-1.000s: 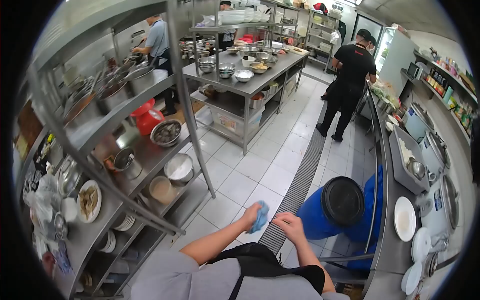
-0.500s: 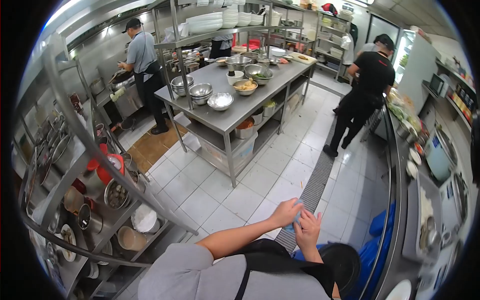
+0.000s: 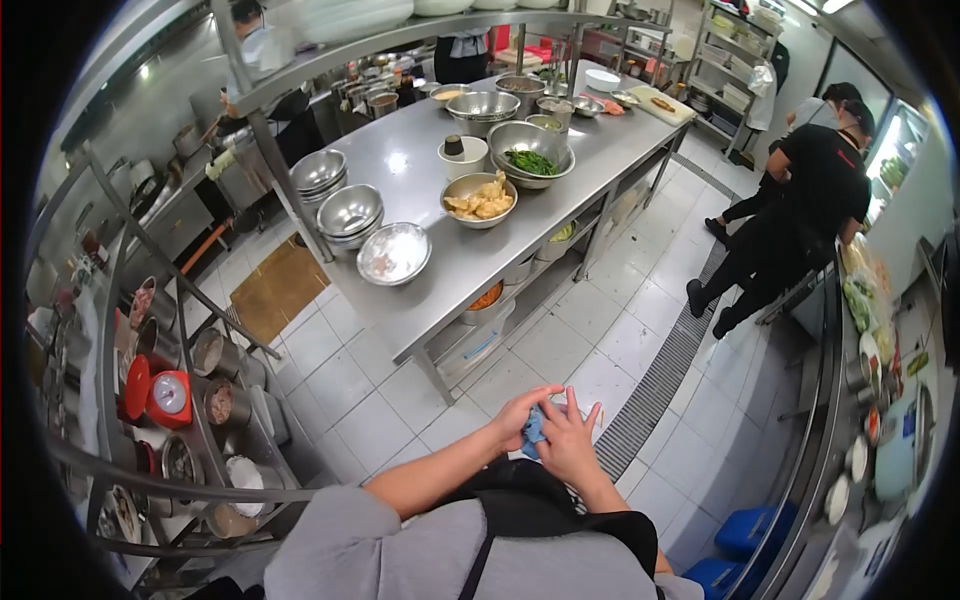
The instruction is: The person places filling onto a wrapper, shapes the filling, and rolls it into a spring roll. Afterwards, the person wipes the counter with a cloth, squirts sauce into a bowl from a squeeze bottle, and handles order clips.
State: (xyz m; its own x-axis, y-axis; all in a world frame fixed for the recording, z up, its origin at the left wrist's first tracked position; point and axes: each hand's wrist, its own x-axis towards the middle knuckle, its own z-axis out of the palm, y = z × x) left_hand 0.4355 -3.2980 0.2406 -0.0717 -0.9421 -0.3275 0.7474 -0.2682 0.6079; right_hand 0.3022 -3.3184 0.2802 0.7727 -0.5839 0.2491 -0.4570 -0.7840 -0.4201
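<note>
A crumpled blue cloth (image 3: 534,428) is between my two hands, in front of my dark apron. My left hand (image 3: 518,418) is curled against the cloth from the left. From the right, my right hand (image 3: 570,440) presses on it, with some fingers stretched out and spread. The fingertips of both hands are close together and partly hide the cloth. Beyond them is the corner of a steel table (image 3: 410,345) bearing a bowl of yellowish food (image 3: 480,200), a bowl of green leaves (image 3: 530,162) and stacked steel bowls (image 3: 350,211).
Metal shelves with pots and a red scale (image 3: 168,393) stand at the left. A person in black (image 3: 820,190) is at the right counter, beside another person. Blue containers (image 3: 752,530) are low at the right. A floor grate (image 3: 655,400) runs along the tiles.
My view has moved forward to the steel table, which now looks larger. Both hands have come together on the cloth, which was in my left hand alone at first; several right fingers now spread.
</note>
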